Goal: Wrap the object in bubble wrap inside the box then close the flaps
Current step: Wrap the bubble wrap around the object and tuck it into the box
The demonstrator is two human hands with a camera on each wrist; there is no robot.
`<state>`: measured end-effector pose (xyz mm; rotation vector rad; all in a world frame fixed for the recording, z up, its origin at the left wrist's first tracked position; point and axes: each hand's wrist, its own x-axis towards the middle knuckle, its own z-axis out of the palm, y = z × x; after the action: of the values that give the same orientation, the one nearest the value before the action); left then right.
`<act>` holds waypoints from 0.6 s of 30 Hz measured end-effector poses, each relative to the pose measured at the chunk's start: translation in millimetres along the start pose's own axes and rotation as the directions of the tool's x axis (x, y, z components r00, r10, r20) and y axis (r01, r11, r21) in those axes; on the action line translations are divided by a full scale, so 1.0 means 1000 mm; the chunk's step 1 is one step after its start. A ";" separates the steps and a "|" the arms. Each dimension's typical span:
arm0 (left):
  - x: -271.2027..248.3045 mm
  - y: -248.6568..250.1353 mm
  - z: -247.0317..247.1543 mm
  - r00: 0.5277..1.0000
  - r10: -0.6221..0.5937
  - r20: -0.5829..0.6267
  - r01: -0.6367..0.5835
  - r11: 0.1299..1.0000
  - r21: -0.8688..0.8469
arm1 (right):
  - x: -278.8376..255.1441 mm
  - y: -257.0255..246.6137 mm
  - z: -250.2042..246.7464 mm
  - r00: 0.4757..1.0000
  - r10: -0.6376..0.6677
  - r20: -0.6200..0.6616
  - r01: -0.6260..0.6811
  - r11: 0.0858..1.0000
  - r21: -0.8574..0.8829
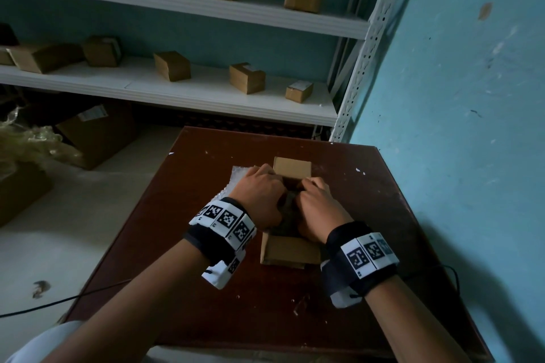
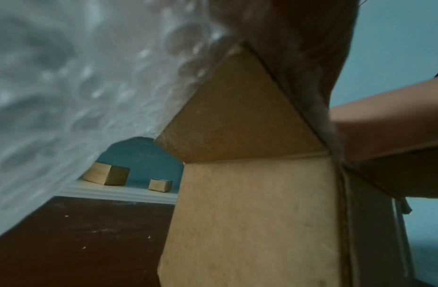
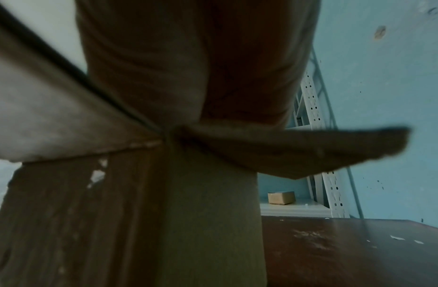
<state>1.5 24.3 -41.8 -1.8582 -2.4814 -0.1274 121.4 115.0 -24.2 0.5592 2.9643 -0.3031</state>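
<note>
A small cardboard box stands on the dark red table with its flaps spread open. A dark object sits in the opening, mostly hidden between my hands. My left hand curls over the left rim and holds the bubble wrap, which drapes out over the left flap as a clear sheet. My right hand curls over the right rim, fingers down on the dark object. The box wall and right flap fill the right wrist view.
White metal shelves with several small cardboard boxes stand beyond the table. A blue wall runs close along the right. Larger boxes and packing material lie on the floor at left. A black cable crosses the floor.
</note>
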 end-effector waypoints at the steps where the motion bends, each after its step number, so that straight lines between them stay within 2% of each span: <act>1: 0.000 0.001 0.000 1.000 -0.002 0.005 0.002 1.000 0.002 | 0.000 0.000 0.000 1.000 0.004 0.005 -0.004 1.000 -0.005; 18: 0.003 0.004 0.002 1.000 0.012 0.024 -0.013 1.000 0.012 | 0.012 0.000 0.011 0.995 0.078 -0.058 -0.081 0.995 -0.054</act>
<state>4.8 28.5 -43.2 -1.8810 -2.4796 -0.0906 111.4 116.8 -36.1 0.6881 2.9830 -0.1996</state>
